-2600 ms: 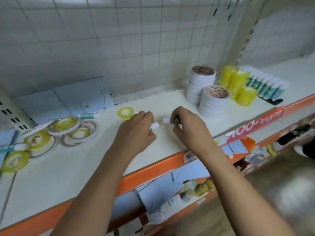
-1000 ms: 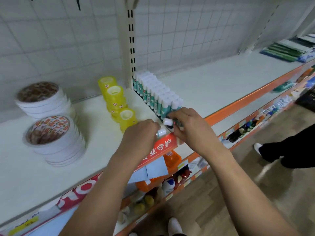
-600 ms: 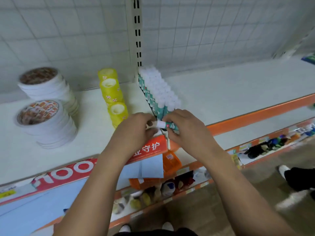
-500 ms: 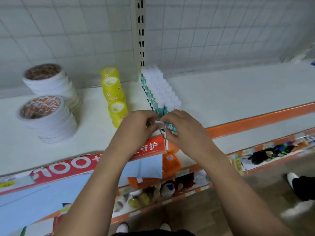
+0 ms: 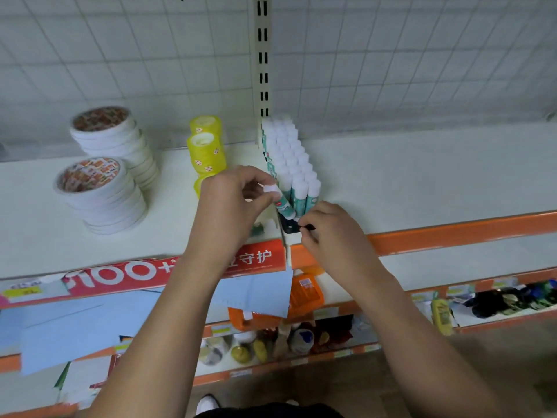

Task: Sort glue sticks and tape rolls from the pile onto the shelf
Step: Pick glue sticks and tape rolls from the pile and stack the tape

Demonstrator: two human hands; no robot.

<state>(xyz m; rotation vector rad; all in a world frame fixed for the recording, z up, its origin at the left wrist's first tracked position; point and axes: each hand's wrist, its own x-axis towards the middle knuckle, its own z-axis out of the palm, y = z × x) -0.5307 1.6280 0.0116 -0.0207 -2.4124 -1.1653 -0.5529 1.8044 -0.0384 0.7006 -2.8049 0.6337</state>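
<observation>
My left hand point(image 5: 233, 203) pinches the white cap of a teal glue stick point(image 5: 283, 206). The stick is tilted, its lower end against the front of the standing glue stick rows point(image 5: 289, 158) on the white shelf point(image 5: 407, 176). My right hand point(image 5: 334, 236) is just right of it at the shelf's front, fingers curled and pinching a small black piece point(image 5: 308, 227) beside a black bracket point(image 5: 288, 228). Yellow tape rolls point(image 5: 206, 146) stand left of the rows, the front one partly hidden by my left hand.
Two stacks of white tape rolls point(image 5: 96, 191) point(image 5: 111, 131) stand at the left. A slotted upright post point(image 5: 262, 55) and wire grid back the shelf. The orange shelf edge point(image 5: 452, 233) runs along the front, with cluttered lower shelves point(image 5: 301, 336) beneath.
My hands, close together before, have parted. My right hand has dropped to the black piece at the shelf front. My left hand now tilts its glue stick against the row's front.
</observation>
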